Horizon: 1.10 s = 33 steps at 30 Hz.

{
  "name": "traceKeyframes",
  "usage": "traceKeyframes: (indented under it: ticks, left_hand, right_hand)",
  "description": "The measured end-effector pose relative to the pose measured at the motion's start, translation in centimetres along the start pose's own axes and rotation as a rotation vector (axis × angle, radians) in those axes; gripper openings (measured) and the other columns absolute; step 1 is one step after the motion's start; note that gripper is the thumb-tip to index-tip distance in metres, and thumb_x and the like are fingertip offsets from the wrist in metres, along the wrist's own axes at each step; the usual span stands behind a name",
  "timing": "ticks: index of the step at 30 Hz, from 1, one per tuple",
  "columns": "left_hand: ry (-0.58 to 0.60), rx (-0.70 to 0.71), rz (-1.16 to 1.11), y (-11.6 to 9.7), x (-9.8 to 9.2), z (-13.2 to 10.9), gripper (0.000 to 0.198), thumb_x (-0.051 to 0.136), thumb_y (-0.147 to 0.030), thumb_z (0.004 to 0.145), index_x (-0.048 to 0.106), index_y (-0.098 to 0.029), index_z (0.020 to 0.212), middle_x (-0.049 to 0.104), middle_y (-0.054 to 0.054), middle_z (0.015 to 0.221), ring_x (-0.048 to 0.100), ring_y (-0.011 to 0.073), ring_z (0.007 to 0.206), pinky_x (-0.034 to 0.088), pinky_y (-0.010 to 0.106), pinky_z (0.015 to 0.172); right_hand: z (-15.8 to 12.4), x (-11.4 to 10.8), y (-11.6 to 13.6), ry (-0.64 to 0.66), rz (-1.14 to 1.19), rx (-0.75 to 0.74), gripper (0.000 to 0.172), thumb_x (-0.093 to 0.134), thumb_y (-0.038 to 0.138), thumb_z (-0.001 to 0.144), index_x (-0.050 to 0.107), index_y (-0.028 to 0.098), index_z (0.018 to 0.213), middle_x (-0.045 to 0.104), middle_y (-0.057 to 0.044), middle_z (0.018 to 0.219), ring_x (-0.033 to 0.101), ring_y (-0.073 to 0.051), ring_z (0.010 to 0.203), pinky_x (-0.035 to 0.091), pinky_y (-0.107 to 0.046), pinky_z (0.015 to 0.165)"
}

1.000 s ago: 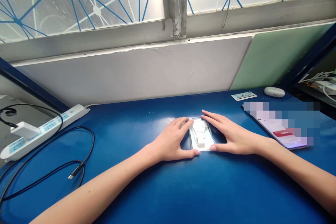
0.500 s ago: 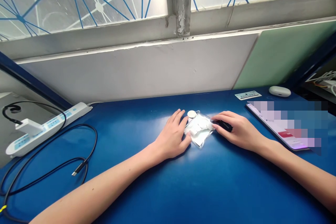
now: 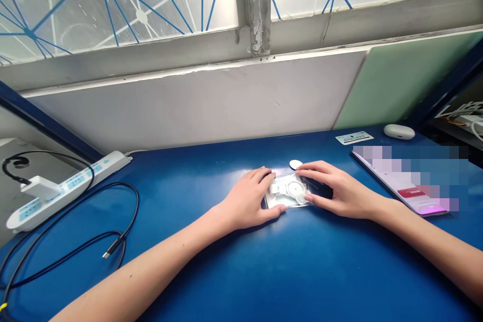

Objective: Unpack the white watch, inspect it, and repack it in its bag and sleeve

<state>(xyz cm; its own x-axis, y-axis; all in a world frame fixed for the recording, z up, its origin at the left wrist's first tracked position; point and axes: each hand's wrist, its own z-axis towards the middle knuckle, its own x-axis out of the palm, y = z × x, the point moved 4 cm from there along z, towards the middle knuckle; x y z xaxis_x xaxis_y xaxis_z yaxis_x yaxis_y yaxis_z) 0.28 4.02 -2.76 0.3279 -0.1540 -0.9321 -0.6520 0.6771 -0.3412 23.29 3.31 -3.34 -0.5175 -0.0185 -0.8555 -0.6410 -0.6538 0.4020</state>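
Flat on the blue desk lies a small clear plastic bag (image 3: 279,200) with a white coiled cable (image 3: 296,189) inside. My left hand (image 3: 251,200) rests at its left side, fingers on the upper left corner and thumb along the near edge. At the right side my right hand (image 3: 337,188) touches the bag with its fingertips, thumb and fingers spread apart. Neither hand is closed round anything. Just beyond the bag, by my right fingertips, is a white round disc (image 3: 295,164).
To the left are a white power strip (image 3: 75,183) with a plugged-in charger (image 3: 39,188) and a looped black cable (image 3: 138,211). On the right lie a phone or tablet with a lit, partly blurred screen (image 3: 400,186), a white card (image 3: 354,138) and a white earbud case (image 3: 399,132).
The bag has turned to lie crosswise and flatter. The white disc now sits farther right. The black object at my right hand no longer shows clearly, and my right fingers are spread wider.
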Motion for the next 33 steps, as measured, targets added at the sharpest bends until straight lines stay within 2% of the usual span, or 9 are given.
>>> traceKeyframes:
  ticks: [9,14,22,29,33]
  left_hand:
    - [-0.006,0.071,0.003,0.4,-0.1,0.1,0.076,0.066,-0.058,0.085,0.048,-0.011,0.141,0.049,0.021,0.148,0.041,0.0362,0.140,0.036,0.051,0.115]
    - [-0.027,0.073,0.020,0.3,0.1,0.1,0.076,0.067,-0.056,0.083,0.049,-0.011,0.140,0.049,0.020,0.147,0.043,0.0354,0.139,0.037,0.050,0.116]
    - [-0.151,-0.017,0.076,0.3,-0.1,0.1,0.062,0.068,-0.050,0.078,0.059,-0.011,0.125,0.061,0.017,0.134,0.045,0.0381,0.136,0.038,0.051,0.116]
    - [-0.190,-0.069,0.122,0.3,0.1,0.1,0.063,0.066,-0.052,0.080,0.059,-0.008,0.124,0.062,0.019,0.131,0.051,0.0367,0.128,0.044,0.048,0.110]
    - [-0.130,-0.004,0.128,0.8,-0.7,0.2,0.065,0.064,-0.057,0.083,0.058,-0.008,0.126,0.060,0.020,0.132,0.052,0.0369,0.127,0.042,0.050,0.111]
  right_hand:
    - [-0.1,-0.1,-0.5,0.077,0.037,0.046,0.064,0.068,0.050,0.086,0.054,0.021,0.142,0.057,-0.016,0.141,0.055,-0.035,0.129,0.050,-0.049,0.105]
    - [-0.1,0.2,-0.7,0.043,0.065,0.062,0.063,0.069,0.051,0.085,0.056,0.021,0.138,0.058,-0.016,0.139,0.055,-0.034,0.129,0.050,-0.049,0.106]
    - [0.0,0.7,-0.9,0.053,0.047,0.068,0.066,0.068,0.052,0.086,0.054,0.019,0.141,0.056,-0.017,0.142,0.052,-0.035,0.132,0.047,-0.050,0.109]
    - [0.2,0.6,-1.1,0.060,0.047,0.068,0.065,0.066,0.052,0.087,0.053,0.025,0.145,0.052,-0.015,0.149,0.047,-0.037,0.137,0.044,-0.054,0.111]
    - [0.1,0.7,-1.4,0.096,0.041,0.097,0.066,0.064,0.054,0.088,0.051,0.025,0.147,0.051,-0.014,0.150,0.046,-0.037,0.139,0.043,-0.054,0.112]
